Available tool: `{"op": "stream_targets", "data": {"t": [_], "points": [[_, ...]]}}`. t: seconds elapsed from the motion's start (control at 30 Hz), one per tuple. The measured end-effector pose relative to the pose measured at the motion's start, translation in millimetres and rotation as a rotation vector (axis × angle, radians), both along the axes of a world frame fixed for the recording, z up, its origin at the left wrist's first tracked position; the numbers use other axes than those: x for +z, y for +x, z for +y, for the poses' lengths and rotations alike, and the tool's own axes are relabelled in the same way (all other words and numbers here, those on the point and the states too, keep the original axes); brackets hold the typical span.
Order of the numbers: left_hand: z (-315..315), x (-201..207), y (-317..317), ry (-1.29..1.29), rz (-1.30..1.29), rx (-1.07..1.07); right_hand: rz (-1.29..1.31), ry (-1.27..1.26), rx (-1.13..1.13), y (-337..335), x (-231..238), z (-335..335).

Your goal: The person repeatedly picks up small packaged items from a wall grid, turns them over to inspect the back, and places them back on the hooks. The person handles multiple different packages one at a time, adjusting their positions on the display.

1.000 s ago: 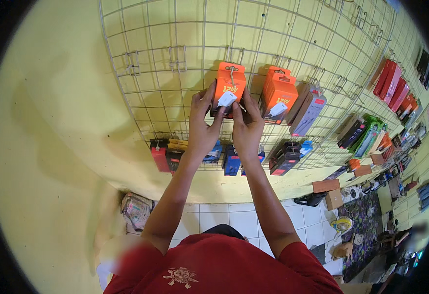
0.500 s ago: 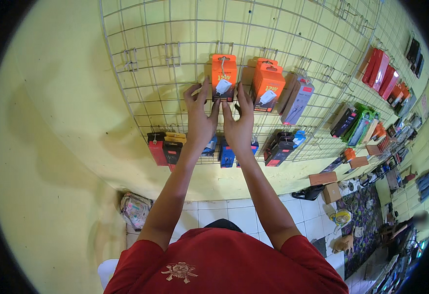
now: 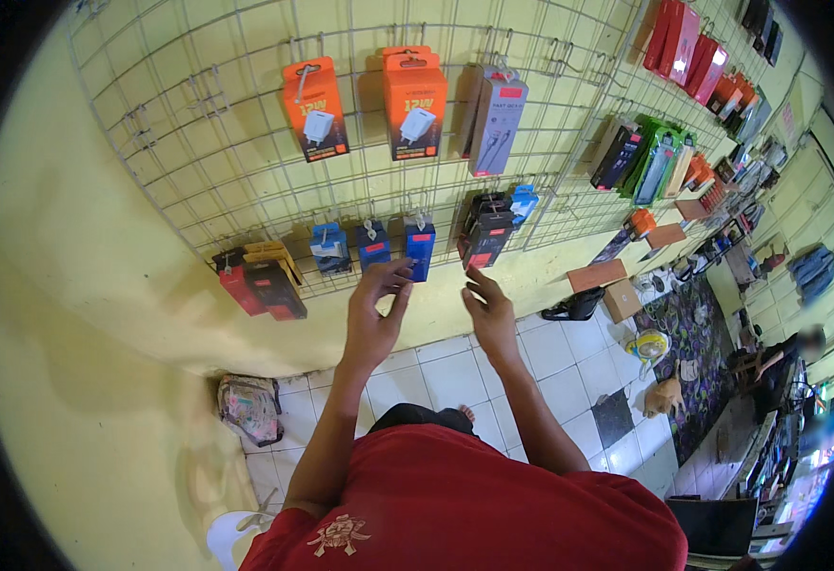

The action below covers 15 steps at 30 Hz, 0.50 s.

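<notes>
My left hand (image 3: 377, 309) is raised at the bottom of a wire grid rack, its fingers apart and overlapping the lower end of a blue box (image 3: 419, 249); whether they touch it I cannot tell. Just right of it, my right hand (image 3: 490, 314) is held below a cluster of dark boxes (image 3: 486, 231), fingers spread and holding nothing. Two more small blue boxes, one (image 3: 330, 249) and another (image 3: 373, 244), hang to the left. Above hang an orange charger box (image 3: 316, 109), a second orange charger box (image 3: 415, 107) and a grey cable box (image 3: 498, 122).
Red and black boxes (image 3: 263, 285) hang at the rack's lower left. Green packs (image 3: 657, 164) and red packs (image 3: 672, 40) hang farther right. On the tiled floor (image 3: 417, 381) stand a patterned bag (image 3: 249, 409) and a cardboard box (image 3: 622, 300). A cat (image 3: 664, 397) lies near a person (image 3: 784, 362).
Both hands have left the orange charger box and come down to the lower row of boxes, moving apart. The view has shifted to the right, and the orange box hangs slightly tilted.
</notes>
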<state>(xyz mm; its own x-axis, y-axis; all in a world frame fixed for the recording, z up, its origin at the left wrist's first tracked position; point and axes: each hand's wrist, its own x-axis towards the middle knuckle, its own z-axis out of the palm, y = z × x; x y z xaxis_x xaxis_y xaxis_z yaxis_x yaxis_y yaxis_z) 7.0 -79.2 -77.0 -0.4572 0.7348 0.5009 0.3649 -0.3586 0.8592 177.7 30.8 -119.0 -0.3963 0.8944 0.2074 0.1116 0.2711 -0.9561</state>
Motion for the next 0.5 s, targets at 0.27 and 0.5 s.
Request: {"op": "stream_targets", "data": {"t": [0.27,0.5], "points": [[58.0,-25.4,57.4,-0.131,-0.088,-0.198,-0.032,-0.066,-0.14,66.8,-9.2,41.9],[131.2,-50.0,117.7,-0.272,-0.106,-0.349,0.031,-0.088,-0.165,98.5,-12.2,113.4]]}}
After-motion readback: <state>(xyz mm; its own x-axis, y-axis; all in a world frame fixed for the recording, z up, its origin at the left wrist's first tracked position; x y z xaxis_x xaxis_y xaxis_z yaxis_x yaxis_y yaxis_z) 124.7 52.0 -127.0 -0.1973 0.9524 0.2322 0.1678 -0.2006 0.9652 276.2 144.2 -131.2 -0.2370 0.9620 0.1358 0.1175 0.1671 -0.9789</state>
